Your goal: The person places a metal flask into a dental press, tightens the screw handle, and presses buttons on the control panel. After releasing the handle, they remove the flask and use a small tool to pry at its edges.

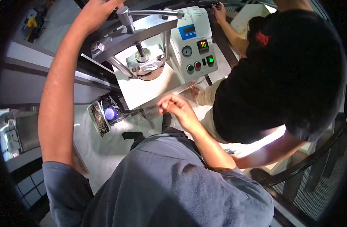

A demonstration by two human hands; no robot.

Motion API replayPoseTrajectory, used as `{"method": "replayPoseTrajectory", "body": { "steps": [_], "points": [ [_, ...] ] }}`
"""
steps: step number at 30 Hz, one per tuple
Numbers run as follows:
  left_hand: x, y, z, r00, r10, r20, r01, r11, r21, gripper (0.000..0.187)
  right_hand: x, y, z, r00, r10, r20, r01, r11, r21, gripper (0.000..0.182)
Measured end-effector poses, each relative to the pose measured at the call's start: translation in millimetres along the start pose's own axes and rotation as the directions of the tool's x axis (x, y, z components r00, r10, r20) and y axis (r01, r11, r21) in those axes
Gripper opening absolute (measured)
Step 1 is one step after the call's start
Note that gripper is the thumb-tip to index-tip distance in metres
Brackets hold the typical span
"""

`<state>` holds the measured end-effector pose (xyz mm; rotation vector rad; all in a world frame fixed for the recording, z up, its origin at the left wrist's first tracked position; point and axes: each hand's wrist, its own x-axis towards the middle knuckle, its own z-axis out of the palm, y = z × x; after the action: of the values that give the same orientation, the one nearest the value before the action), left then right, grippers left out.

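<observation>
My left hand (101, 8) is raised at the top edge, partly cut off, close to the top of the screw press (137, 36); its grip is hidden. The press has a metal crossbeam and a long handle bar (154, 13). Below its screw, a crumpled silvery-white piece (150, 67) lies by a round brown base (152, 74). My right hand (179, 109) hangs before the machine's white front edge, fingers curled in loosely, with nothing visible in them. Beside the press, a control panel (194, 51) carries a gauge, a lit digital display and several buttons.
A person in a black top (271, 83) leans in close on my right, one hand (219, 13) behind the panel. At lower left, a bin of scraps (99, 119) stands beside a purple-lidded container (111, 113). A black curved rail (313, 166) runs along the right.
</observation>
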<state>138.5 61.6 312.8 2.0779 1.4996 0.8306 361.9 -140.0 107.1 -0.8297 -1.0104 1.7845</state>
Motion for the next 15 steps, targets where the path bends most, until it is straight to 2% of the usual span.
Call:
{"method": "replayPoseTrajectory", "body": {
  "steps": [1,2,3,4,5,6,7,8,11,12,13,15],
  "points": [
    [-4.4,9.4,-1.2,1.0,0.005,0.03,-0.007,0.998,0.067,0.062,-11.8,7.0,-4.2,0.989,0.144,0.021,-0.143,0.989,-0.045,0.023],
    [-4.6,15.7,-1.3,0.999,0.01,0.034,-0.012,0.998,0.068,0.062,-22.3,19.5,-8.8,0.99,0.14,0.018,-0.139,0.989,-0.042,0.023],
    [-3.1,20.9,-1.8,0.997,-0.05,0.061,0.036,0.978,0.207,0.066,-31.5,36.1,-15.0,0.987,0.137,-0.087,-0.156,0.95,-0.271,0.026],
    [-3.0,25.1,-2.8,0.991,-0.114,0.072,0.083,0.937,0.34,0.071,-41.5,51.9,-23.2,0.977,0.109,-0.183,-0.187,0.854,-0.486,0.028],
    [-3.6,27.8,-3.1,0.992,-0.115,0.06,0.088,0.937,0.338,0.071,-52.1,66.8,-34.7,0.951,0.152,-0.269,-0.297,0.688,-0.662,0.034],
    [-4.0,28.9,-1.7,0.983,-0.144,0.118,0.096,0.935,0.341,0.076,-62.5,74.3,-43.7,0.954,0.146,-0.262,-0.3,0.484,-0.822,0.04],
    [-3.7,26.5,-1.1,0.968,-0.173,0.18,0.102,0.933,0.345,0.082,-73.9,78.9,-49.9,0.958,0.172,-0.229,-0.278,0.366,-0.888,0.046],
    [1.1,14.6,0.6,0.968,-0.171,0.181,0.081,0.904,0.42,0.083,-85.6,103.3,-69.3,0.952,0.224,-0.209,-0.27,0.293,-0.917,0.048],
    [-3.7,13.4,-1.4,0.972,-0.125,0.199,0.021,0.89,0.455,0.083,-94.8,127.4,-91.3,0.918,0.34,-0.206,-0.286,0.204,-0.936,0.054],
    [-5.9,13.8,-0.8,0.977,-0.112,0.182,0.023,0.902,0.431,0.074,-89.9,122.9,-90.6,0.905,0.369,-0.212,-0.298,0.194,-0.935,0.055],
    [-4.5,8.1,0.3,0.977,-0.106,0.186,0.016,0.903,0.43,0.074,-83.6,113.4,-85.8,0.891,0.397,-0.218,-0.31,0.184,-0.933,0.056],
    [-1.0,-6.9,6.0,0.997,0.033,0.076,-0.063,0.898,0.435,0.062,-65.8,96.3,-73.5,0.851,0.398,-0.342,-0.466,0.276,-0.84,0.055]
  ]
}}
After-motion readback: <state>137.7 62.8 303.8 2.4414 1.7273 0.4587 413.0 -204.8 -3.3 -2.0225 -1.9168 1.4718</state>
